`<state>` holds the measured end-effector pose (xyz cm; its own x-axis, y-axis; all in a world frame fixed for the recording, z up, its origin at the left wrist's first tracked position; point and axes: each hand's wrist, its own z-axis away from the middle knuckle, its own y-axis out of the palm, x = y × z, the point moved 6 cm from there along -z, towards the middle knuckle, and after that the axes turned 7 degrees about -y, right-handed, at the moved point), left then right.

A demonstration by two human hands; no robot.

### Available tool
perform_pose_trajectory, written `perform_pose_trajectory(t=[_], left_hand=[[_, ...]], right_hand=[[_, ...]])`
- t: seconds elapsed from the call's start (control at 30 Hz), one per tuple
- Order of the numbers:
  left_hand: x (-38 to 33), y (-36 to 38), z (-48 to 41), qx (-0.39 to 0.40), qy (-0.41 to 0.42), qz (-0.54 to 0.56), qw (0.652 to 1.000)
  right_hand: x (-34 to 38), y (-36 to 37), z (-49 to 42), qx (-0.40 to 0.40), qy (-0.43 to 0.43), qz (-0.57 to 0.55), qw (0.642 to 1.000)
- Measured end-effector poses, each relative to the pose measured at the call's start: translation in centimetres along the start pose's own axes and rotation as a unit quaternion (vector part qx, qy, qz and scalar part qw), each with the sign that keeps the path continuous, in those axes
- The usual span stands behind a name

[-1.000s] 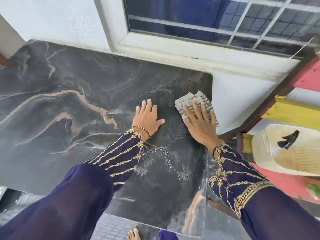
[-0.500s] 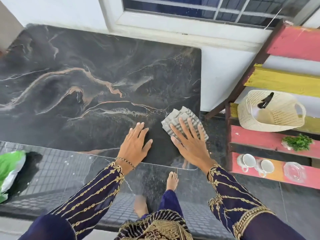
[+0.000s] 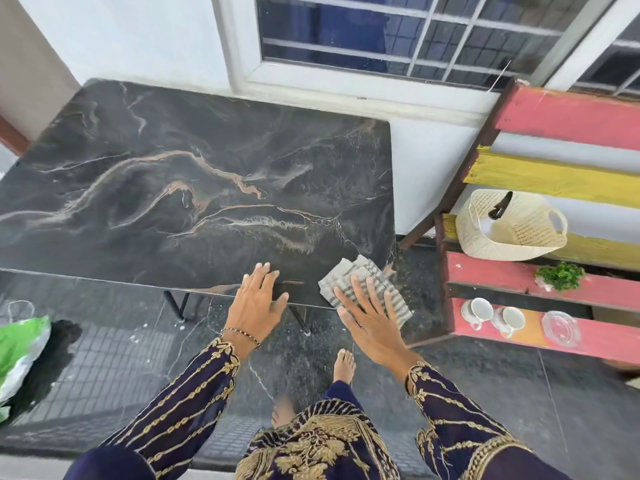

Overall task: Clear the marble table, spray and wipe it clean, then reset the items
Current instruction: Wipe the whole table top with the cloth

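Observation:
The dark marble table point(image 3: 173, 202) with tan and white veins stands bare under a window. A grey striped cloth point(image 3: 349, 271) lies folded at its near right corner, partly past the edge. My right hand point(image 3: 370, 323) lies flat on the cloth with fingers spread, pressing it down. My left hand point(image 3: 256, 303) rests flat on the table's near edge, just left of the cloth, holding nothing.
A painted slatted rack point(image 3: 571, 116) stands to the right, holding a woven basket point(image 3: 519, 230), a small green plant point(image 3: 559, 276), two white cups point(image 3: 479, 311) and a glass dish point(image 3: 561, 329). A green bag point(image 3: 20, 351) lies on the floor at left.
Both hands and the cloth have slid from the table's far right part toward its near right corner. The view has pulled back, now showing the whole tabletop and rack.

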<state>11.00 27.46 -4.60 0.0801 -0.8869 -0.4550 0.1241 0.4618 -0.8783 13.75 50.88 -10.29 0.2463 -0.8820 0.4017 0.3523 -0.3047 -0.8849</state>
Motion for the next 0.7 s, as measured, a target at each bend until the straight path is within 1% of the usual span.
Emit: perform_pose_trajectory(t=[0.03, 0.13, 0.27, 0.37, 0.43, 0.5, 0.57, 0.63, 0.7], left_hand=[[0.0, -0.2, 0.0, 0.005, 0.000, -0.004, 1.000], [0.1, -1.0, -0.1, 0.018, 0.008, -0.012, 1.000], [0.0, -2.4, -0.5, 0.013, 0.018, -0.013, 1.000], [0.5, -3.6, -0.7, 0.008, 0.012, -0.022, 1.000], [0.6, -4.2, -0.9, 0.011, 0.011, -0.030, 0.999], [0.7, -4.8, -1.2, 0.019, 0.000, -0.021, 1.000], [0.6, -5.4, -1.4, 0.019, -0.012, -0.003, 1.000], [0.5, -5.9, -1.5, 0.011, -0.017, 0.015, 1.000], [0.1, -6.3, -1.7, 0.004, -0.017, 0.031, 0.999]], right_hand=[[0.4, 0.2, 0.1, 0.011, -0.001, -0.007, 1.000], [2.4, 0.7, 0.1, 0.032, -0.001, -0.084, 0.996], [5.2, 0.7, -0.3, 0.046, 0.005, -0.178, 0.983], [7.9, 0.7, -0.8, 0.050, -0.004, -0.262, 0.964], [9.5, 0.6, -1.2, 0.060, 0.012, -0.321, 0.945], [11.0, 0.2, -1.8, 0.066, 0.034, -0.412, 0.908], [12.2, -0.7, -2.5, 0.051, 0.047, -0.523, 0.849], [12.5, -2.0, -3.4, 0.015, 0.062, -0.615, 0.786], [11.7, -3.1, -4.4, -0.015, 0.091, -0.683, 0.725]])
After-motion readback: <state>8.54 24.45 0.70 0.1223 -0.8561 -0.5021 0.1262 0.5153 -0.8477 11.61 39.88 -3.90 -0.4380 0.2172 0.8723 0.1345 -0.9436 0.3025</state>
